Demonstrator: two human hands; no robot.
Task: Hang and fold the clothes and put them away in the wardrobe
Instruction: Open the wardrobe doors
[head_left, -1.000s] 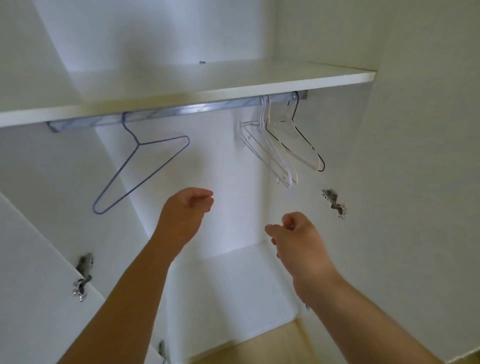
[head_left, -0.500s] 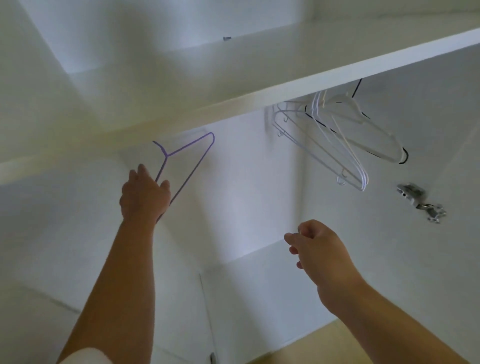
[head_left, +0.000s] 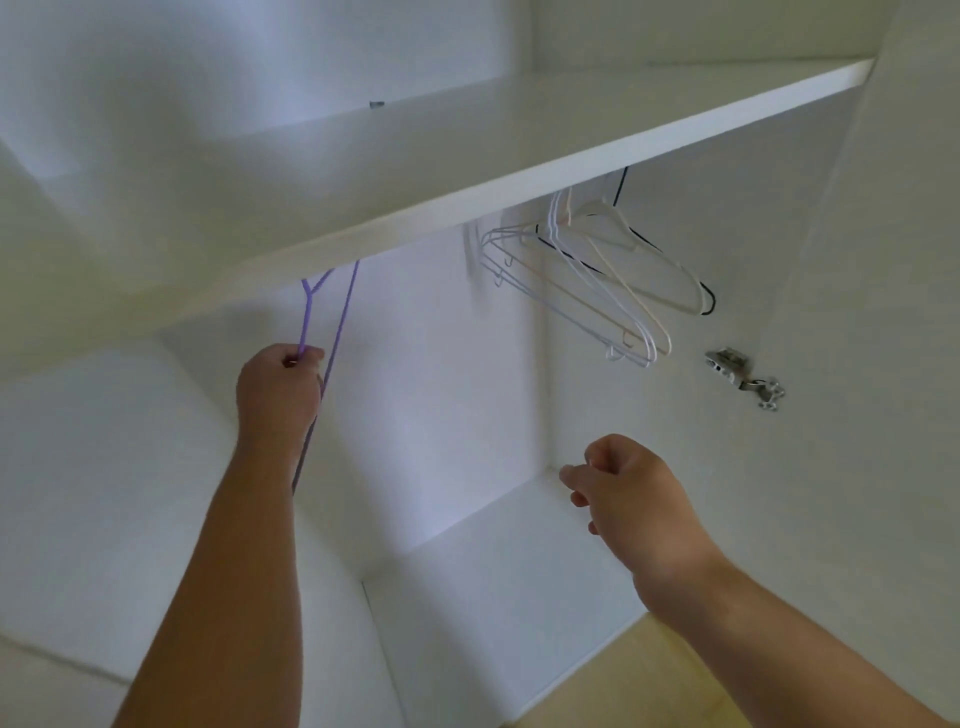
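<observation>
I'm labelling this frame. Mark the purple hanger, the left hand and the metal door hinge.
purple hanger (head_left: 305, 319): head view, on the wire just above the fist.
left hand (head_left: 278, 387): head view, back of the hand.
metal door hinge (head_left: 730, 364): head view, its upper plate.

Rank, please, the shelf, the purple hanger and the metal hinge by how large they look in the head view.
1. shelf, largest
2. purple hanger, partly hidden behind the shelf and the left hand
3. metal hinge, smallest
</observation>
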